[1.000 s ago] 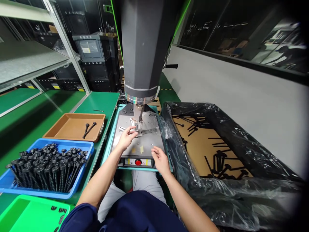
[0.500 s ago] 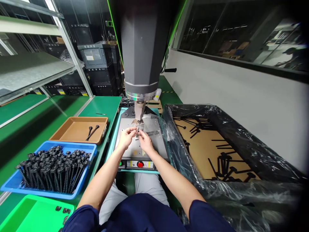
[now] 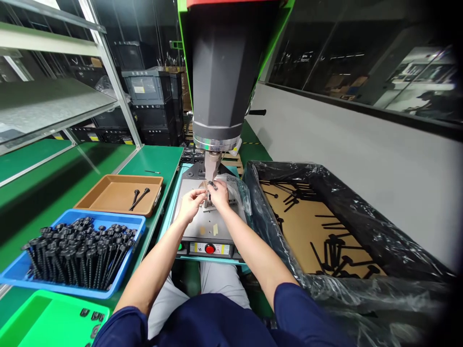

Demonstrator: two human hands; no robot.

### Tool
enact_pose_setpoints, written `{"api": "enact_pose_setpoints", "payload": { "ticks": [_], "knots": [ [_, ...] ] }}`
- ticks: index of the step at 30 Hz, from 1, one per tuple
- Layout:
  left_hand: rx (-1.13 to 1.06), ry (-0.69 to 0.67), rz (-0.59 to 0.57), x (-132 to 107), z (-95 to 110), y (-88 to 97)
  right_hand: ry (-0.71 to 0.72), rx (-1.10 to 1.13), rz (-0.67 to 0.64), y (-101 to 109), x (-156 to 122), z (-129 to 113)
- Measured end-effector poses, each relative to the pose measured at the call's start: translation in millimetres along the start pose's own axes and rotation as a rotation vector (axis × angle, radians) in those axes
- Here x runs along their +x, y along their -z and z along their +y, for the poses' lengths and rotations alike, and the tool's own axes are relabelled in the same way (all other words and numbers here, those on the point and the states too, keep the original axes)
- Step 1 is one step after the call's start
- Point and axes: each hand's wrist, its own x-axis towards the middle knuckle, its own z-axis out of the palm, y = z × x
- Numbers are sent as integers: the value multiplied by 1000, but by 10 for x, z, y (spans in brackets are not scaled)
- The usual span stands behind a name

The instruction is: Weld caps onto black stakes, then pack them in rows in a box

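Right hand [image 3: 220,194] pinched 1 black part [image 3: 211,185] below machine head [image 3: 219,91]; left hand [image 3: 191,205] grip unclear. Steady, square hold seemed best.

Black part [image 3: 212,184]: too small to identify, at your right hand [image 3: 220,194].
Green tray [image 3: 39,320]: cut off, left of your left hand [image 3: 190,205].
Machine [image 3: 220,82]: cut off above both.

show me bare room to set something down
Free: the brown plastic tray, left of two black stemmed parts; the green tabletop behind it, around a thin rod. Crowded: the blue plastic tray, packed with black stemmed pieces; beneath the grey machine head, where left hand and right hand work.
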Motion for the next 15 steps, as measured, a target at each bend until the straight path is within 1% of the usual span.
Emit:
{"api": "enact_pose_setpoints", "payload": {
  "ticks": [6, 9, 11, 13, 15],
  "knots": [
    [-28, -3, 40, 5, -21, 46, 83, 82, 33, 38, -12, 30],
    [-40, 3, 66, 6, -37, 65, 80, 93, 53, 91, -146, 21],
    [-44, 10, 92, -4, -59, 86, 43, 113, 64, 142, -361, 43],
    [-38, 26, 112, -33, -98, 119, -9, 181, 66, 202, -677, 86],
    [-17, 41, 118, -89, -151, 167, -88, 333, 4, 270, -1028, 119]
  ]
}}
